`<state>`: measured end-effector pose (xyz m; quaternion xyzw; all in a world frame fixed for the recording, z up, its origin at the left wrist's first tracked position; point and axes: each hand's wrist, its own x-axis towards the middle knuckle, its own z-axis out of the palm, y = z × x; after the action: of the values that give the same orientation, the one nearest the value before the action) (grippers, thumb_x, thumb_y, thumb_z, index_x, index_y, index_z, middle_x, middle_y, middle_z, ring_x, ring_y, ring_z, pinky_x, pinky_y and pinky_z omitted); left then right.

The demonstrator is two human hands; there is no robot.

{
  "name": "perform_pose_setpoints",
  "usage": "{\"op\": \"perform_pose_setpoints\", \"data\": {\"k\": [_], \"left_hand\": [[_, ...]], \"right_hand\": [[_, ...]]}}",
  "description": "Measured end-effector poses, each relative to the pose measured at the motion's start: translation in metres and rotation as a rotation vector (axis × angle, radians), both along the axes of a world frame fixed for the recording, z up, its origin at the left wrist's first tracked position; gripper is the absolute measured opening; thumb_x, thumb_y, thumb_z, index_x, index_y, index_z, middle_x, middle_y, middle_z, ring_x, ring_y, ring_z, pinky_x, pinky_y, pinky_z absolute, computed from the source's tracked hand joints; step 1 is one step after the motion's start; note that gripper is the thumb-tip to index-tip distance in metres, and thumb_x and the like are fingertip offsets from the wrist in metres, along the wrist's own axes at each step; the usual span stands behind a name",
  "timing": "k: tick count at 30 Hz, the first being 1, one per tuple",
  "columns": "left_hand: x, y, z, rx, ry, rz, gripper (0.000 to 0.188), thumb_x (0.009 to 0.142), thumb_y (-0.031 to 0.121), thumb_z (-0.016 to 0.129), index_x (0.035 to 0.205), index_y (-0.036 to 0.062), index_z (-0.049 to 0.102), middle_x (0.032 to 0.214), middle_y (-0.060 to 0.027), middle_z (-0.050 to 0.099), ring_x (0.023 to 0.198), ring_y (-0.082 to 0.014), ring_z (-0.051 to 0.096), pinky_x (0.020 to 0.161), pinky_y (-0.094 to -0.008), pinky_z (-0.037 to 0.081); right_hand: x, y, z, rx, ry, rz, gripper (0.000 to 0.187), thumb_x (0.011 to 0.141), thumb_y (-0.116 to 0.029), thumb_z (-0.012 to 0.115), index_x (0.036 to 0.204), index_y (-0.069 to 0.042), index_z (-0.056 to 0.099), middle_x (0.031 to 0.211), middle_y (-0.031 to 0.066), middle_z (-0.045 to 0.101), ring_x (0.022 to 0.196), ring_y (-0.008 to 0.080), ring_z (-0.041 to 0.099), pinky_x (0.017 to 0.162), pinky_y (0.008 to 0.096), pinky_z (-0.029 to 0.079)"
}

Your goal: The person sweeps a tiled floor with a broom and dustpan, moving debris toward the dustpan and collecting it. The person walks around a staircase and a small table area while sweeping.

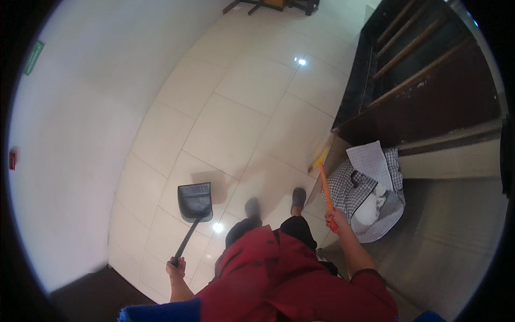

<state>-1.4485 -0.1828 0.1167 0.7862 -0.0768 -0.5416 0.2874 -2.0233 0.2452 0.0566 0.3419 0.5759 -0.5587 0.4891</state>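
My left hand [176, 266] is closed round the handle of a black dustpan [195, 203], which hangs over the tiled floor to the left of my feet. In my right hand [337, 219] is the red-orange handle of a small broom [325, 185]. Its yellow head points away from me, close to the lower corner of a dark wooden cabinet, and the bristles look blurred. Just right of the broom lies a bundle of checked cloth [351, 189] with white material inside. Whether anything lies in the dustpan I cannot tell.
A white wall [91, 134] runs along the left. At the right stands the dark cabinet [445, 96] with slatted shelves, beside a grey surface [450, 225]. Dark furniture legs [257, 6] show at the far end of the tiled floor [236, 123]. A dark patch [102, 295] lies lower left.
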Motion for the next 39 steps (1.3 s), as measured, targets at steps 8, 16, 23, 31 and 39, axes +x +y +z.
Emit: {"op": "perform_pose_setpoints", "data": {"k": [8, 16, 23, 31, 39], "left_hand": [[-0.087, 0.068, 0.05, -0.1, -0.027, 0.177, 0.029, 0.089, 0.023, 0.036, 0.112, 0.0145, 0.052, 0.086, -0.0099, 0.063, 0.076, -0.0248, 0.066, 0.069, -0.0375, 0.054], [-0.165, 0.18, 0.108, -0.129, -0.077, 0.407, 0.028, 0.089, 0.025, 0.04, 0.109, 0.0079, 0.049, 0.086, -0.0107, 0.058, 0.078, -0.0267, 0.064, 0.072, -0.0394, 0.052], [-0.152, 0.315, 0.091, -0.092, 0.046, 0.656, 0.021, 0.086, 0.021, 0.039, 0.103, 0.0122, 0.049, 0.09, -0.0152, 0.062, 0.079, -0.0283, 0.066, 0.069, -0.0402, 0.055], [-0.151, 0.394, 0.005, 0.023, 0.136, 0.916, 0.025, 0.089, 0.021, 0.039, 0.094, -0.0017, 0.048, 0.08, -0.0139, 0.059, 0.075, -0.0288, 0.064, 0.071, -0.0415, 0.054], [-0.132, 0.426, 0.002, 0.074, 0.262, 0.961, 0.025, 0.088, 0.023, 0.039, 0.106, 0.0074, 0.048, 0.085, -0.0142, 0.062, 0.076, -0.0288, 0.065, 0.07, -0.0407, 0.053]], "right_hand": [[-0.161, -0.021, -0.09, -0.237, -0.446, -0.108, 0.008, 0.085, -0.009, 0.05, 0.087, -0.008, 0.043, 0.058, -0.001, 0.046, 0.045, 0.0109, 0.045, 0.038, 0.0257, 0.038], [-0.327, -0.136, -0.062, -0.442, -0.238, 0.101, 0.008, 0.081, -0.006, 0.053, 0.084, -0.009, 0.046, 0.063, -0.0007, 0.048, 0.047, 0.0088, 0.046, 0.039, 0.0237, 0.039], [-0.285, -0.17, 0.026, -0.471, 0.193, 0.645, 0.019, 0.079, -0.003, 0.056, 0.096, -0.006, 0.048, 0.068, 0.0022, 0.05, 0.051, 0.0129, 0.05, 0.045, 0.0287, 0.046], [-0.18, -0.246, 0.09, -0.313, 0.375, 1.397, 0.02, 0.083, -0.004, 0.053, 0.103, -0.006, 0.051, 0.062, 0.0006, 0.046, 0.045, 0.0117, 0.046, 0.039, 0.0274, 0.041], [0.018, -0.389, 0.07, -0.598, 1.05, 2.213, 0.025, 0.083, -0.021, 0.058, 0.097, 0.0, 0.057, 0.08, 0.019, 0.064, 0.072, 0.0322, 0.064, 0.062, 0.0427, 0.05]]}}
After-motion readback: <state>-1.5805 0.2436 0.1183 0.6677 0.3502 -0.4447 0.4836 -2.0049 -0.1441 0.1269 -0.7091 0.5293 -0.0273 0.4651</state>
